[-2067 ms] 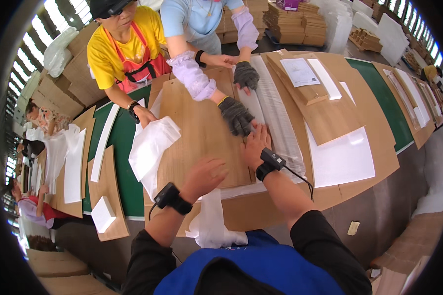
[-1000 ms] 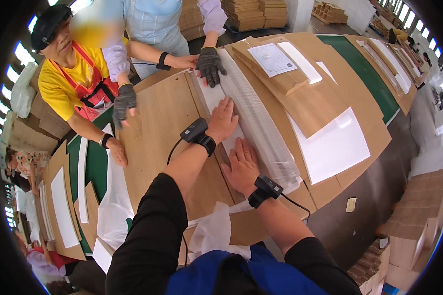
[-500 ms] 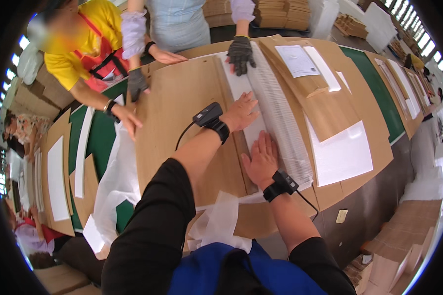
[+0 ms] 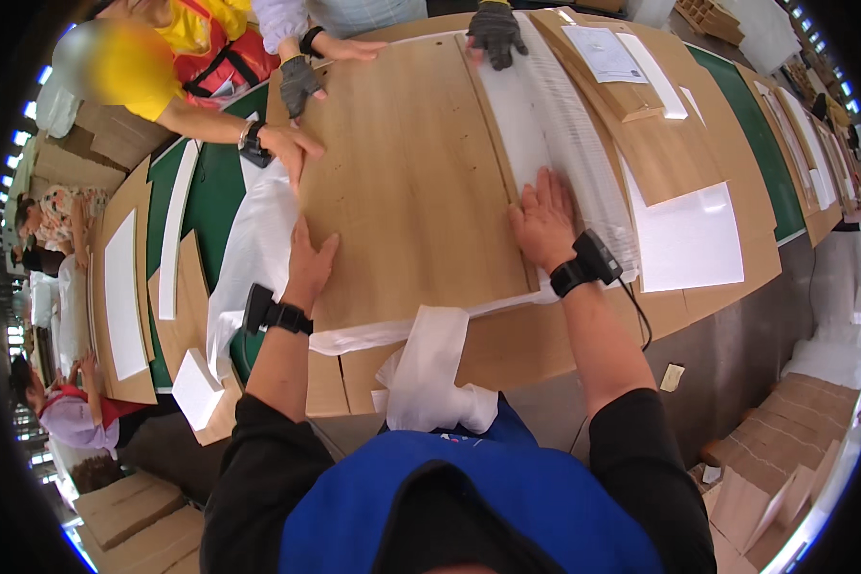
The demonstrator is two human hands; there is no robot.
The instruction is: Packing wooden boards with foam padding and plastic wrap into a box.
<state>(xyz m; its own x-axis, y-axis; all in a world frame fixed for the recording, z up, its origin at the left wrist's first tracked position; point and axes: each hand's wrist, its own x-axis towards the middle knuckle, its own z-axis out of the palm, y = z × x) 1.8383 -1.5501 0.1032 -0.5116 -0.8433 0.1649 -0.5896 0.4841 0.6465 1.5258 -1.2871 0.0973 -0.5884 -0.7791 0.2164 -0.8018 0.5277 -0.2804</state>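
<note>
A wood-grain panel (image 4: 411, 182) lies flat on white foam sheeting over cardboard. My left hand (image 4: 309, 266) rests against its left edge, thumb apart from the fingers. My right hand (image 4: 545, 222) presses flat, fingers stretched, on the whitish foam wrap (image 4: 569, 124) along the panel's right edge. Across from me, a co-worker's grey-gloved hand (image 4: 496, 36) touches the far end of that wrap, and a second gloved hand (image 4: 300, 88) is at the panel's far left corner. Another person's bare hand (image 4: 292, 148) lies at the left edge, beyond mine.
Loose foam sheet (image 4: 251, 277) drapes over the green table (image 4: 222, 201) at left. Smaller wood boards (image 4: 665, 158), a paper sheet (image 4: 604, 54) and a white panel (image 4: 684, 239) lie on cardboard at right. A foam strip (image 4: 430, 368) hangs off the near edge.
My left hand has moved from the white strip to the panel's left edge. My right hand stays on the right side. The panel appears shifted right, beside the foam wrap.
</note>
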